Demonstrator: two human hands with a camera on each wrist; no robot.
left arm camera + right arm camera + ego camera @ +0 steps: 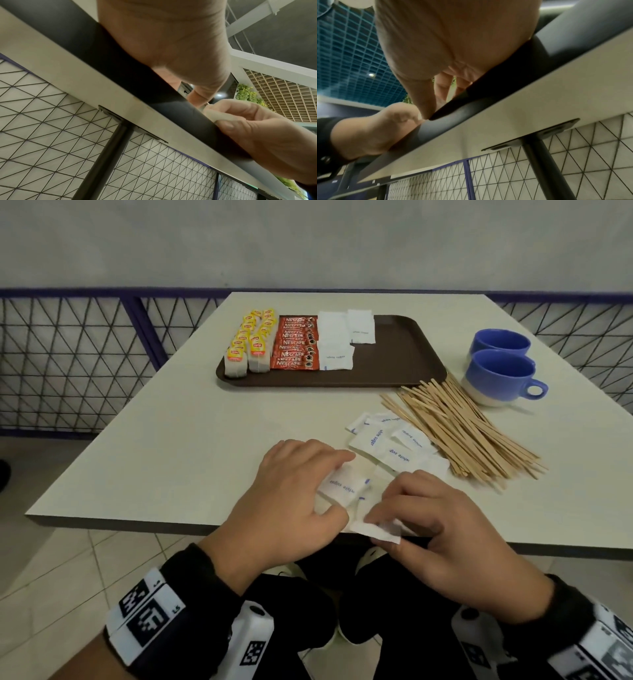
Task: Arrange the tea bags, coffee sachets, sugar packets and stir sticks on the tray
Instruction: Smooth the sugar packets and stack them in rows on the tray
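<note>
A pale square table [171, 440] stands before a grey wall and a purple-framed wire-mesh railing [68, 354], over a tiled floor. From the head view, a brown tray [404, 361] lies on the far half of the table. At its left end stand two rows of yellow-tagged tea bags [250, 344], then a stacked row of red coffee sachets [294, 344], then white sugar packets [337, 344] laid beside them; the right part of the tray is bare. Two blue cups [500, 364] sit just right of the tray. A loose heap of wooden stir sticks [462, 426] lies on the table in front of the tray's right corner, and a scatter of loose sugar packets [394, 440] lies just left of the sticks. At the near edge, the left hand [291, 501] curls its fingers and thumb round a small stack of sugar packets [342, 486]. The right hand [442, 529] pinches a further white packet [380, 530] at the table's edge, touching the stack.

The left wrist view looks up from under the table's dark edge [120, 65]: the left palm [171, 40] fills the top, its fingers hidden behind the tabletop, and the right hand [257, 128] nips a white packet [217, 115] between thumb and forefinger. The table's black post [106, 159] and the mesh show below.

The right wrist view shows the right palm [453, 40] above the edge, fingers pointing down to the tabletop; what they hold I cannot tell here. The left hand [376, 128] rests at the edge, beside the sleeve [323, 142].
</note>
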